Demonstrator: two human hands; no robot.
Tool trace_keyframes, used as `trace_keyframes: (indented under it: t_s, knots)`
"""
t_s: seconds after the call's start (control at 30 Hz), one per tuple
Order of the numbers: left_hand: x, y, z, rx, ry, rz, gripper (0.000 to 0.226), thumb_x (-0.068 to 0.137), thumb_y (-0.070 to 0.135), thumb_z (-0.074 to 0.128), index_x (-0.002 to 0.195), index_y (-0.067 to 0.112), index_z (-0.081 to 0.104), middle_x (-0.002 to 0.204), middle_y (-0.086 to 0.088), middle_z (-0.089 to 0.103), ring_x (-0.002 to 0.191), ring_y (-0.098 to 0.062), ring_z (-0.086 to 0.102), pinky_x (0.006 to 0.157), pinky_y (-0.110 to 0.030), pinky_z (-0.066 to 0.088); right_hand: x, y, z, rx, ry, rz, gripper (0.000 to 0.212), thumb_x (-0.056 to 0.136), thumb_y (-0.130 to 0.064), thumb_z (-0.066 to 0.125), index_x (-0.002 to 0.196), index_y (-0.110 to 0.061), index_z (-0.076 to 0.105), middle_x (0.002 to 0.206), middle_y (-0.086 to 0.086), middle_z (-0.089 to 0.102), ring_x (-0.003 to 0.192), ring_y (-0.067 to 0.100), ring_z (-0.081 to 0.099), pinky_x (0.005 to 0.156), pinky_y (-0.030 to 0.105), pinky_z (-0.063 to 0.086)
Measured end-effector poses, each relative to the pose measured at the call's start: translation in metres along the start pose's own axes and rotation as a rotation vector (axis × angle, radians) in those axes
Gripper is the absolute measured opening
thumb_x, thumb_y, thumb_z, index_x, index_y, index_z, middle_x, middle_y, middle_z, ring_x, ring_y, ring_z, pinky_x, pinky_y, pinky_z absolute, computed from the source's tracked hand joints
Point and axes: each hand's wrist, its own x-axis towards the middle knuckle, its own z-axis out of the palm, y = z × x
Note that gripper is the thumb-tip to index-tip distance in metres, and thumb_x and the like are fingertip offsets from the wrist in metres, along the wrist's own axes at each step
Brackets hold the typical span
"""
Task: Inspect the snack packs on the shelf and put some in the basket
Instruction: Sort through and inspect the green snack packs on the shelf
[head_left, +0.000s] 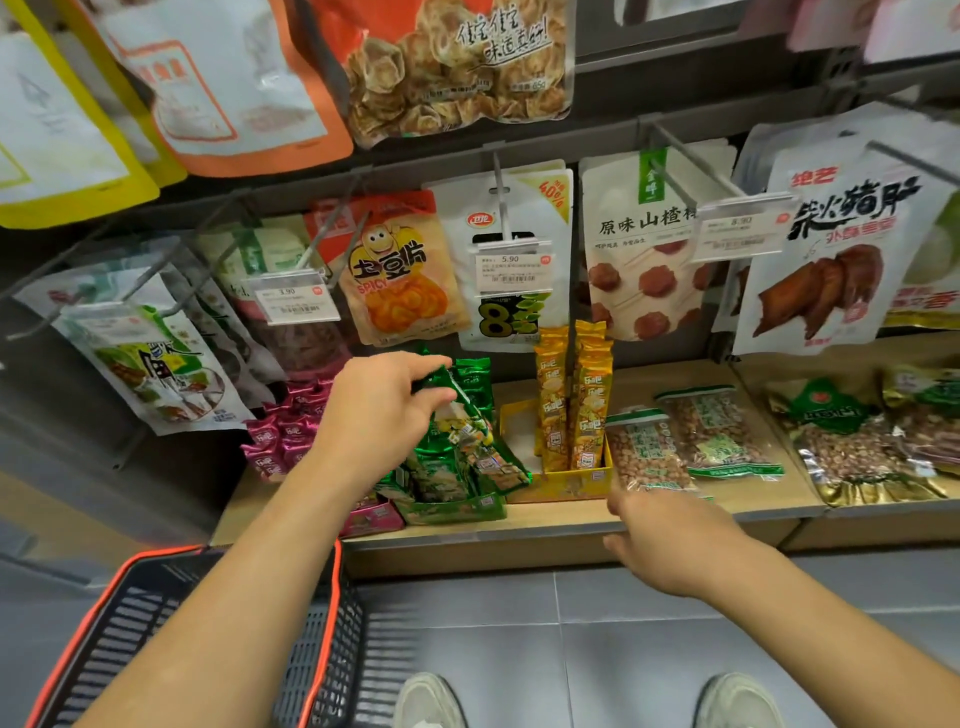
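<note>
Frame 7 o'clock: basket (130, 623), black plastic lattice with an orange rim, hanging under the left forearm. I cannot see what is inside it.

Just left of centre, at 8 o'clock: left hand (374, 415). Its thumb and forefinger pinch the top corner of one green snack pack (460, 415). The pack is glossy crinkled foil, a flat pillow shape, and hangs tilted over its green display box (452, 509) on the shelf (545, 525). Pink packs (280, 436), of the same foil, lie at 9 o'clock from the hand.

Centre, 5 o'clock: yellow packs (571, 405), slim and upright in an open carton.

Frame 4 o'clock: right hand (670, 540), motion-blurred. The fingers reach loosely extended toward the shelf lip and grip nothing visible. A clear peanut bag (649, 452) with a lumpy fill lies at 12 o'clock from it. I cannot tell whether they touch.

Step, as judged: one pack is picked and under inspection, and the deposit is not yet made.

Next move: carry the pack toward 7 o'clock, clear of the box edge, and release it over the basket mouth. The foil is slippery and light, so a pinch grip suffices, but the hold is at one corner only, so the pack may swing.
</note>
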Motion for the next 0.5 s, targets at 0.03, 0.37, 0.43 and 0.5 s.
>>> trace_keyframes:
  t_s: [0.03,0.37,0.43,0.5]
  knots:
    - [0.000,0.000,0.003,0.036,0.018,0.056,0.034,0.084,0.023,0.075,0.117,0.017,0.071,0.103,-0.006,0.075,0.088,-0.014,0.070,0.081,-0.023,0.051,0.004,0.000,-0.003,-0.003,-0.001,0.009,0.036,0.096,-0.042,0.047,0.125,-0.022,0.051,0.123,0.004,0.062,0.111,0.028,0.059,0.085,0.038,0.050]
    - [-0.007,-0.011,0.044,0.198,-0.180,0.216,0.038,0.089,0.017,0.069,0.125,0.007,0.065,0.114,-0.010,0.069,0.102,-0.032,0.067,0.086,-0.036,0.054,0.062,-0.024,-0.014,0.433,0.179,-0.095,0.018,0.095,-0.025,0.053,0.110,-0.025,0.062,0.087,-0.009,0.058,0.081,0.014,0.057,0.071,0.027,0.046]
    - [-0.009,-0.013,0.049,0.187,-0.227,0.178,0.044,0.093,0.023,0.063,0.135,0.013,0.056,0.127,-0.008,0.064,0.115,-0.028,0.060,0.096,-0.036,0.048,0.080,-0.031,-0.011,0.606,0.196,-0.109,0.020,0.095,-0.018,0.054,0.112,-0.022,0.063,0.085,-0.011,0.060,0.076,0.009,0.058,0.066,0.022,0.046]
    - [-0.009,-0.014,0.050,0.146,-0.252,0.127,0.047,0.094,0.023,0.061,0.139,0.016,0.049,0.130,-0.009,0.061,0.119,-0.029,0.056,0.097,-0.038,0.047,0.097,-0.040,-0.008,0.753,0.237,-0.104,0.024,0.095,-0.015,0.055,0.118,-0.018,0.062,0.084,-0.014,0.056,0.079,0.009,0.056,0.070,0.023,0.045]
